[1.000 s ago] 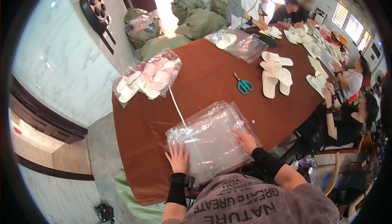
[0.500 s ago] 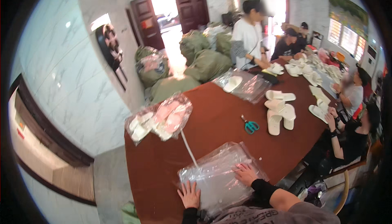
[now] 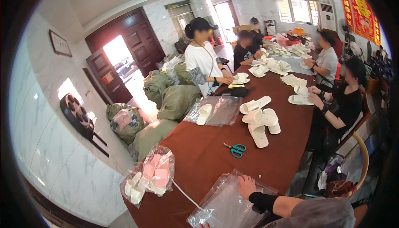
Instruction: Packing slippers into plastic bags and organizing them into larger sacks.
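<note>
Several clear plastic bags (image 3: 226, 205) lie in a flat stack on the brown-covered table, close in front of me. My right hand (image 3: 246, 187) rests on the upper right part of the stack, its fingers stretched out over the plastic. Of my left hand (image 3: 203, 225), only fingertips show at the lower edge, lying outstretched on the bags; the rest is out of view. Left of the stack, pink and white slippers (image 3: 156, 170) sit in clear bags. Teal-handled scissors (image 3: 237, 150) lie beyond the stack. A thin white strip (image 3: 187, 195) runs from the bagged slippers to the stack.
Cream slippers (image 3: 259, 122) lie in a loose group on the brown table (image 3: 199, 157). Farther off, a single slipper (image 3: 204, 114) lies on more plastic bags (image 3: 224, 110). Several people handle slippers around the table. Large green sacks (image 3: 178, 101) stand on the floor at left.
The view has swung up and to the right, so the bag stack and my hands sit lower in the picture. My left hand has mostly left view; my right stays on the bags.
</note>
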Tool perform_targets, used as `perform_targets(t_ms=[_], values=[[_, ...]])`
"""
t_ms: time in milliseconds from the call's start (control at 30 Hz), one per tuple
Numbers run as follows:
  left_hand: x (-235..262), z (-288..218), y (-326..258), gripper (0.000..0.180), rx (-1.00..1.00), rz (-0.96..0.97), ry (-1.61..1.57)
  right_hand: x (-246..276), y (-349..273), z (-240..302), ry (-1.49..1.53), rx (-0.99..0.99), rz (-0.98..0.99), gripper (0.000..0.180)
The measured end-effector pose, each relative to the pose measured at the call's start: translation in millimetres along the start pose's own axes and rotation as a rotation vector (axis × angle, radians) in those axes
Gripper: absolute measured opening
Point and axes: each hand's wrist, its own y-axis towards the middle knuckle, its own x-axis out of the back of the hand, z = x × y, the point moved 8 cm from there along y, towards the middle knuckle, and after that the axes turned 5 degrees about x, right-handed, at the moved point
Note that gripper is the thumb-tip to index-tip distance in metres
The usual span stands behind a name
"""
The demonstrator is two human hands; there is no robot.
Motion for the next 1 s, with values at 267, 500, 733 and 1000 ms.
perform_targets(t_ms=[267,500,733,1000], values=[[6,-2,5,0.061,0.036,0.090,-0.018,-18,-65,109,0.198,1.096,0.098,0.052],[4,6,5,0.059,-0.072,0.210,-0.096,-47,-49,38,-0.100,0.826,0.304,0.057],[106,120,163,0.028,0.291,0.350,-0.652,-42,-43,53,-0.083,0.831,0.418,0.057],[124,116,430,0.039,-0.098,-0.499,-0.516,-39,-25,58,-0.059,0.734,0.433,0.056]])
